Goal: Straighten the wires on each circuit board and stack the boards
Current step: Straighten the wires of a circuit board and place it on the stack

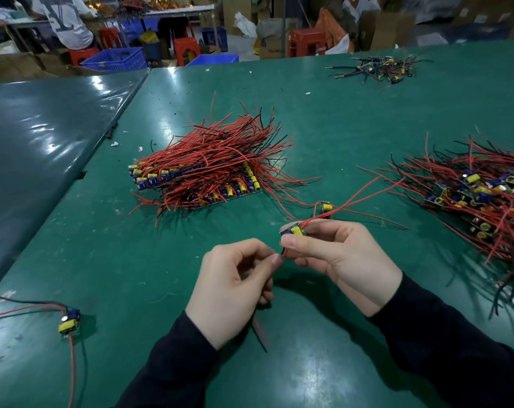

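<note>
Head view shows us midway: our right hand grips one circuit board, left hand seemingly pinching its wires. Mid-surface sits the stacked pile; a tangled heap waits at the right edge.

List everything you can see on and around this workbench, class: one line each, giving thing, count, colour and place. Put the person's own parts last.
Table: one, green, fills the view.
Stacked boards: one pile, red and black wires, centre.
Unsorted boards: one heap, right edge.
Small far pile: one, mostly black wires, far right.
Lone board: one, yellow and blue parts, near left.
Loose board: one, just beyond the hands.
Held board: one, in the right hand.
Stools: several, red, background.
Crates: several, blue, background.
Left hand: pinches the held board's wires.
Right hand: grips the held board.
</note>
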{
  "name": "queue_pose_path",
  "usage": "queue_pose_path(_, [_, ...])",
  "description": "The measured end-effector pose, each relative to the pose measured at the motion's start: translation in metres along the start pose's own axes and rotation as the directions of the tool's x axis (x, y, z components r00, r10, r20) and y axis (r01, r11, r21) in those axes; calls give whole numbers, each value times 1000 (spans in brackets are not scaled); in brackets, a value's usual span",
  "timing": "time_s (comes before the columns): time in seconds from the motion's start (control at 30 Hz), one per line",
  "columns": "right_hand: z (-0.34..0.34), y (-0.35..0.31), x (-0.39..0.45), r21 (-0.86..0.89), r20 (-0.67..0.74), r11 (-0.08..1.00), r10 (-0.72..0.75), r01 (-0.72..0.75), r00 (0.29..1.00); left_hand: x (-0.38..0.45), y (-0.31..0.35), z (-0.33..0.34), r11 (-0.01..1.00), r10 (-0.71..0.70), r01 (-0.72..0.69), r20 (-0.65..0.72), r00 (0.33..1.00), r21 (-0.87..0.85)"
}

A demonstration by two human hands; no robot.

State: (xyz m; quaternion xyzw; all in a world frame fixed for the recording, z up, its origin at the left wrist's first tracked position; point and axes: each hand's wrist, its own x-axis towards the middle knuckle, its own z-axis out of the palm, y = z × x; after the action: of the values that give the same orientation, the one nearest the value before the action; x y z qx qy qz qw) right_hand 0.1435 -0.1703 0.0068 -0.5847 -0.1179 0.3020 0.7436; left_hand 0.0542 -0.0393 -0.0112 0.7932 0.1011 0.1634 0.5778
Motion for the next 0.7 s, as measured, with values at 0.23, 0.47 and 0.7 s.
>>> queue_pose_path(0.23, [2, 0, -2, -2, 11, 1000, -15, 15, 1000, 1, -5, 2, 999, 49, -49, -72, 996, -1])
queue_pose_path(0.47, [2, -1, -3, 47, 3, 998, -49, 48, 999, 4, -6, -1, 996, 62, -62, -8, 998, -63])
queue_pose_path(0.7, [1, -1, -3, 65, 39, 992, -110, 107, 993, 2, -3, 0, 984, 174, -174, 4, 985, -23])
